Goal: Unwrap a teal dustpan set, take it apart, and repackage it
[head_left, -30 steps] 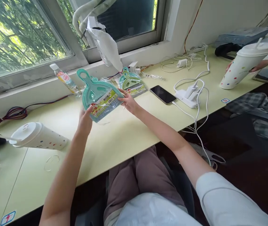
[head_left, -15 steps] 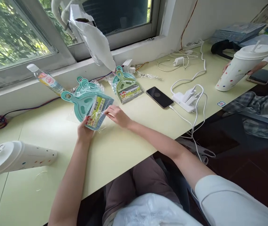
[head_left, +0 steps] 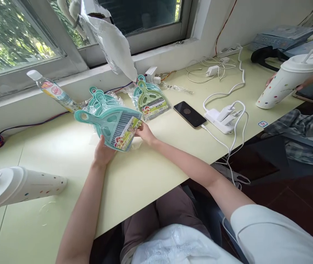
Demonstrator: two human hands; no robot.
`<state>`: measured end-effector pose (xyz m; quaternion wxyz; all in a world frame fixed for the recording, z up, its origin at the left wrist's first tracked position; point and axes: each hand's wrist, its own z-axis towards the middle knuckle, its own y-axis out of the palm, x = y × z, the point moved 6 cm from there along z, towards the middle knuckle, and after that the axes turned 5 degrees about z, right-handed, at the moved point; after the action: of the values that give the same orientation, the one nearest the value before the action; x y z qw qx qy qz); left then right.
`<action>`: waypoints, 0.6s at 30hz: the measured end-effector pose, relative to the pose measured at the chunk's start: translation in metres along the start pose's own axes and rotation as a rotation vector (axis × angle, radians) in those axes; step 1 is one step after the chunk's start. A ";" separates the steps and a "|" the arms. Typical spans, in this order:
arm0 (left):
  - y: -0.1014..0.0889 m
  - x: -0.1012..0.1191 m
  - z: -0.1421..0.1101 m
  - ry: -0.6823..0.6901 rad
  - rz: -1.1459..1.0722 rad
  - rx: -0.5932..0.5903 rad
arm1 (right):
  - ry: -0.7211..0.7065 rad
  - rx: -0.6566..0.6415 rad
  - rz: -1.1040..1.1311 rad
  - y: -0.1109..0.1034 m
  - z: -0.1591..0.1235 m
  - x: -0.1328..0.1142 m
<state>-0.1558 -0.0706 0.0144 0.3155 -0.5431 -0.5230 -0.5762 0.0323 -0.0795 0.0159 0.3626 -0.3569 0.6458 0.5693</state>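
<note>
The left hand cups and the right hand pinches a light, stiff teal dustpan in slippery film, best held by its rim.

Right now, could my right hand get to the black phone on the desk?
Probably yes: nothing stands between the right hand and the black phone, so the way looks free. It would likely have to let go of the packaged dustpan first.

Left hand supporting lower edge of plastic-wrapped teal dustpan, center frame; right hand holding its label end. Second wrapped dustpan and wrapped green dustpan just behind, on desk; smartphone right.
</note>
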 end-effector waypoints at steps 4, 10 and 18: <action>-0.019 -0.001 0.015 0.110 -0.051 0.189 | 0.011 0.030 -0.061 -0.006 -0.001 -0.008; -0.057 -0.004 0.022 0.183 -0.123 0.453 | 0.008 -0.055 -0.175 -0.005 -0.003 -0.018; -0.069 0.052 -0.025 0.346 0.010 0.294 | -0.026 -0.162 -0.238 -0.018 -0.003 -0.036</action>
<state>-0.2382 -0.0664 0.0499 0.4792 -0.3868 -0.5369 -0.5766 0.0653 -0.0826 0.0394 0.4059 -0.4515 0.5461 0.5772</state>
